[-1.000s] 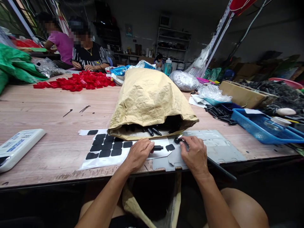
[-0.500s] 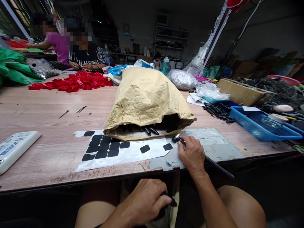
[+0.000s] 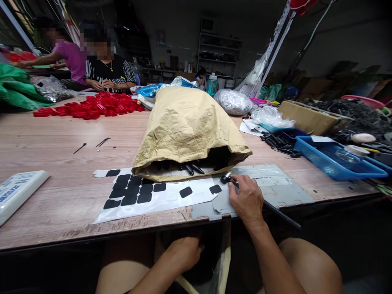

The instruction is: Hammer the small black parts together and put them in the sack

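My right hand (image 3: 246,197) is closed around a long black rod with a shiny metal head (image 3: 226,177). It rests over a grey board (image 3: 284,188) at the table's front edge, and the rod's lower end sticks out past that edge. Below the tabletop, my left hand (image 3: 187,251) reaches into an open bag (image 3: 226,261) between my knees. Its fingers are mostly in shadow, so what they hold is hidden. In front of both hands lies a large tan sack (image 3: 190,122), its mouth towards me, with black tubular parts (image 3: 192,168) inside.
A white sheet (image 3: 171,204) carries several black rounded-square pads (image 3: 128,199). On the left are a white device (image 3: 23,192) and a heap of red parts (image 3: 98,106). A blue tray (image 3: 339,163) stands right. Two people sit across the table, one in stripes (image 3: 107,77).
My left hand has moved away and down into the bag, and the small black piece at its fingers is out of sight. My right hand has barely moved.
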`<state>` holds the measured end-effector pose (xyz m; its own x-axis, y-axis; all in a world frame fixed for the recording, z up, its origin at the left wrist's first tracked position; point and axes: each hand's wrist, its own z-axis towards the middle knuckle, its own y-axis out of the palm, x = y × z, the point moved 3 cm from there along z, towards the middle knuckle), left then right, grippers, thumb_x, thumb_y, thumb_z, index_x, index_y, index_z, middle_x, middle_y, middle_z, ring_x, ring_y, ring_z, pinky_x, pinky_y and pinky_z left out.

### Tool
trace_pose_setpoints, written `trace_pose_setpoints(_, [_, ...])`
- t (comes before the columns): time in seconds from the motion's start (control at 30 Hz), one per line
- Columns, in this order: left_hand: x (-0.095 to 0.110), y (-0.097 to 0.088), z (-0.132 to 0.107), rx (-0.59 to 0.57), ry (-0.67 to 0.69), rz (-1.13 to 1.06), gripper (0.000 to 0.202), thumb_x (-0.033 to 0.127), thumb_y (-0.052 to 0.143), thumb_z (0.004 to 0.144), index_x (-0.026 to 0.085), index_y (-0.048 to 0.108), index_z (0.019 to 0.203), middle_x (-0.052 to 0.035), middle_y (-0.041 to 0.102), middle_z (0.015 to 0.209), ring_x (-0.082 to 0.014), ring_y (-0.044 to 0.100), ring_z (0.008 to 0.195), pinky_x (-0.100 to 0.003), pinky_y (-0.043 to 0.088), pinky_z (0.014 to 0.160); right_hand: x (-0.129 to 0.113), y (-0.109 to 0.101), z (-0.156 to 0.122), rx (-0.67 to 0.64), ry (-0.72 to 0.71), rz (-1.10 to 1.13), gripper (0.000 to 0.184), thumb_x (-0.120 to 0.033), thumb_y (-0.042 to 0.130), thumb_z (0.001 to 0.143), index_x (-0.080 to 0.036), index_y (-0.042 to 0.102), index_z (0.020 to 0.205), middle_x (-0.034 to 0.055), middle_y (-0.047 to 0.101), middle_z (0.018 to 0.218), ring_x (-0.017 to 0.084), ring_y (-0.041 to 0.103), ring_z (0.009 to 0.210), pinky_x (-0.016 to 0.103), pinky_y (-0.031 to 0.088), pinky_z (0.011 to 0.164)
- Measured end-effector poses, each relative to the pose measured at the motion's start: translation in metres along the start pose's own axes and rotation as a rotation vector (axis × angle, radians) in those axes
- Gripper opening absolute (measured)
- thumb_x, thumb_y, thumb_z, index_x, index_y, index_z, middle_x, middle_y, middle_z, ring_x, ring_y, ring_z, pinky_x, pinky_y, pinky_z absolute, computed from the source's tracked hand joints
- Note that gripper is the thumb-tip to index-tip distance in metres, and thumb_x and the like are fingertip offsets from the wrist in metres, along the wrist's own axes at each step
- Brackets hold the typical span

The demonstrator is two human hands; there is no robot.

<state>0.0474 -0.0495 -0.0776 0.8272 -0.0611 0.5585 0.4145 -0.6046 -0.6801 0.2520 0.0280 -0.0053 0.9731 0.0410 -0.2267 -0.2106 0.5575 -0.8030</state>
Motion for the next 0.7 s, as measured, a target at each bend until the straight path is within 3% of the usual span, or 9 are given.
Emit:
trace_pose_setpoints(0.07, [0.021,-0.02,-0.018,-0.055,0.144,0.011,0.042,0.043,0.055,0.086,0.023,0.072,0.118,-0.0109,0.076,0.107,-0.0309,0.07,0.101,-0.037,0.051,0.085,0.0,0.0,0.0,0.002,0.0,-0.004,0.021,-0.025,0.057,0.09,-0.022,0.066,0.109,0.0043,0.067,0.1,0.023,0.053,0.095,0.033,0.035,0.082])
trace_pose_setpoints(0.13, [0.041,-0.05,-0.03,-0.087,0.332,-0.05,0.033,0.045,0.057,0.087,0.025,0.076,0.106,-0.0044,0.077,0.091,-0.023,0.07,0.084,-0.029,0.05,0.074,0.0,0.0,0.0,0.003,-0.005,-0.004,0.021,-0.025,0.058,0.09,-0.022,0.066,0.109,0.0046,0.067,0.101,0.023,0.053,0.095,0.033,0.035,0.081])
trace_pose_setpoints(0.2, [0.054,-0.084,-0.029,-0.023,0.446,-0.123,0.029,0.041,0.051,0.093,0.025,0.075,0.102,-0.0001,0.076,0.088,-0.0173,0.067,0.077,-0.025,0.047,0.069,0.0,0.001,0.0,0.003,-0.008,-0.001,0.022,-0.025,0.057,0.09,-0.022,0.066,0.109,0.0047,0.067,0.1,0.023,0.053,0.095,0.033,0.035,0.081])
trace_pose_setpoints(0.27, [0.055,-0.121,-0.014,0.238,0.428,-0.087,0.032,0.036,0.044,0.097,0.024,0.073,0.103,-0.0009,0.074,0.092,-0.0174,0.067,0.082,-0.025,0.046,0.074,0.0,0.001,0.0,0.006,-0.008,-0.001,0.021,-0.026,0.058,0.09,-0.022,0.066,0.108,0.0046,0.067,0.1,0.022,0.053,0.094,0.033,0.035,0.081])
trace_pose_setpoints(0.33, [0.047,-0.15,0.007,0.53,0.299,0.053,0.032,0.033,0.043,0.098,0.024,0.07,0.113,-0.0049,0.071,0.104,-0.0212,0.066,0.093,-0.029,0.046,0.08,0.001,0.001,0.0,0.011,-0.006,-0.001,0.02,-0.026,0.058,0.09,-0.022,0.066,0.107,0.0044,0.066,0.099,0.022,0.052,0.094,0.033,0.035,0.081])
trace_pose_setpoints(0.37, [0.042,-0.16,0.018,0.61,0.229,0.133,0.033,0.031,0.043,0.098,0.024,0.068,0.119,-0.0067,0.069,0.11,-0.0233,0.066,0.097,-0.031,0.046,0.081,0.001,0.001,0.0,0.012,-0.005,0.001,0.019,-0.026,0.058,0.09,-0.022,0.066,0.106,0.0044,0.066,0.099,0.022,0.052,0.093,0.033,0.035,0.08])
trace_pose_setpoints(0.5, [0.028,-0.174,0.048,0.623,0.105,0.311,0.037,0.036,0.046,0.097,0.029,0.062,0.129,-0.0077,0.063,0.116,-0.0269,0.065,0.1,-0.033,0.046,0.077,0.002,0.002,0.0,0.01,-0.003,0.012,0.019,-0.026,0.057,0.09,-0.023,0.066,0.105,0.0043,0.066,0.098,0.022,0.052,0.093,0.033,0.035,0.08])
trace_pose_setpoints(0.7, [0.022,-0.168,0.045,0.62,0.102,0.338,0.028,0.043,0.046,0.096,0.03,0.066,0.111,-0.0043,0.062,0.109,-0.024,0.064,0.096,-0.031,0.042,0.07,0.001,0.001,0.0,0.008,0.005,0.027,0.02,-0.026,0.057,0.089,-0.023,0.066,0.107,0.0044,0.066,0.099,0.023,0.052,0.094,0.033,0.035,0.081])
